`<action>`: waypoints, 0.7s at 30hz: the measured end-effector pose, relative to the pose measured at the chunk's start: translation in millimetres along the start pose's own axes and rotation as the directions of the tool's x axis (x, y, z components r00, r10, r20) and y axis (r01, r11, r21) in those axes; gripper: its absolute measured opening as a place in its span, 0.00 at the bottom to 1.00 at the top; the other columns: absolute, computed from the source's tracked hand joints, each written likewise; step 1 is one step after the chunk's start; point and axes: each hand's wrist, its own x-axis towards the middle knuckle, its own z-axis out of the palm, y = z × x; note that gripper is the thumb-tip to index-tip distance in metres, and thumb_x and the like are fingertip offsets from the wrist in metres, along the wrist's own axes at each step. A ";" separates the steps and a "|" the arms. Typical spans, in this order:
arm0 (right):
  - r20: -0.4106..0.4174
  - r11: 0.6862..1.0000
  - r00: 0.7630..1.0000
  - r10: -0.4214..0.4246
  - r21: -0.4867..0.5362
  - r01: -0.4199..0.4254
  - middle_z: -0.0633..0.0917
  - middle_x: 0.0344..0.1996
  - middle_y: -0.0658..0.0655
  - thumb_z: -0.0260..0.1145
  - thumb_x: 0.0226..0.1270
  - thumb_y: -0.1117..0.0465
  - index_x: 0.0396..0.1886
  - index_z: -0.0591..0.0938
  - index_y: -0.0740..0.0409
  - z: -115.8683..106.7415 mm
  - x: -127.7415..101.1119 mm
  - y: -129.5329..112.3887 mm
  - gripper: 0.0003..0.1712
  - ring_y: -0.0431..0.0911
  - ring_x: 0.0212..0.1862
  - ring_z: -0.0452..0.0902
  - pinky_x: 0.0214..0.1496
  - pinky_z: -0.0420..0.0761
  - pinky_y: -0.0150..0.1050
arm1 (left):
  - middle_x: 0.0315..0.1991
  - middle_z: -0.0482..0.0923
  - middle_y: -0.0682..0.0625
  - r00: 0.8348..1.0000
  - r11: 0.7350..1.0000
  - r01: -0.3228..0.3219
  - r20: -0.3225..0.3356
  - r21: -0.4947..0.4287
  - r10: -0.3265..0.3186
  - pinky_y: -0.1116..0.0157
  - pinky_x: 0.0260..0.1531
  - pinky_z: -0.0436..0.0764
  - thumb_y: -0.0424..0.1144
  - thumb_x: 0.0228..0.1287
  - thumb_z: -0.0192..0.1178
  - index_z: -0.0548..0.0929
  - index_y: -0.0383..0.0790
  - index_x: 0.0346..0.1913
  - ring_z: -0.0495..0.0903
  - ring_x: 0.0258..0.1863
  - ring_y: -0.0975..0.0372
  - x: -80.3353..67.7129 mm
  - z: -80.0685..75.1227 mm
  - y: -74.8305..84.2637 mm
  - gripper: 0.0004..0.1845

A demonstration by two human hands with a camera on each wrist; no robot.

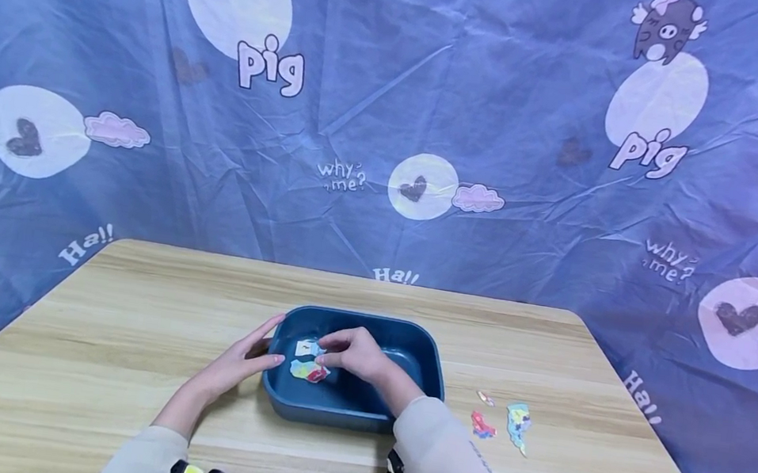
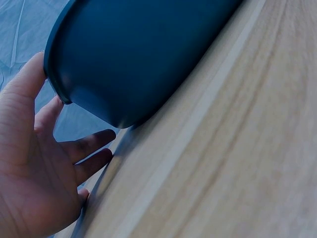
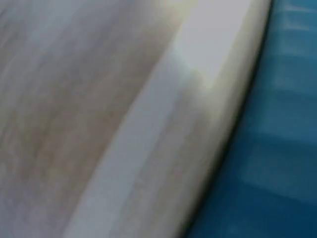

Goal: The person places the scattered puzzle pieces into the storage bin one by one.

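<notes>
A dark blue plastic tub [image 1: 426,359] stands on the wooden table [image 1: 122,330] in front of me. My left hand [image 1: 261,349] lies against the tub's left outer wall with straight fingers. In the left wrist view this hand [image 2: 59,124] is spread beside the tub [image 2: 148,54], thumb at its rim. My right hand [image 1: 330,350] reaches into the tub and pinches a small white and blue cut-out piece [image 1: 307,348]. A second colourful piece [image 1: 308,372] lies on the tub's floor just below it. The right wrist view is blurred and shows only a pale surface and blue plastic.
Three small colourful cut-out pieces lie on the table right of the tub: a tiny one [image 1: 485,398], a red one [image 1: 482,425] and a light blue one [image 1: 518,425]. A blue printed cloth [image 1: 395,111] hangs behind and beside the table.
</notes>
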 end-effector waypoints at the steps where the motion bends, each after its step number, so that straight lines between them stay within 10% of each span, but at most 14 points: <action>1: -0.002 1.000 1.000 -0.004 0.013 0.004 0.80 0.34 0.63 0.66 0.49 0.67 0.39 0.80 0.70 -1.5 -2.2 -5.6 0.16 0.44 0.33 0.73 0.35 0.74 0.31 | 0.62 0.54 0.39 1.000 1.000 0.000 0.000 -0.001 0.000 0.44 0.54 0.49 0.43 0.57 0.55 0.54 0.59 0.64 0.53 0.60 0.48 0.0 -0.1 -0.2 0.33; 21: 0.019 0.998 0.999 -0.048 0.053 0.047 0.79 0.41 0.59 0.65 0.52 0.63 0.45 0.77 0.68 -61.9 -23.8 -29.6 0.20 0.47 0.43 0.74 0.43 0.74 0.35 | 0.61 0.56 0.40 1.000 1.000 -0.003 -0.021 -0.010 0.003 0.45 0.54 0.50 0.42 0.56 0.56 0.54 0.59 0.64 0.55 0.59 0.49 0.5 0.7 -0.2 0.34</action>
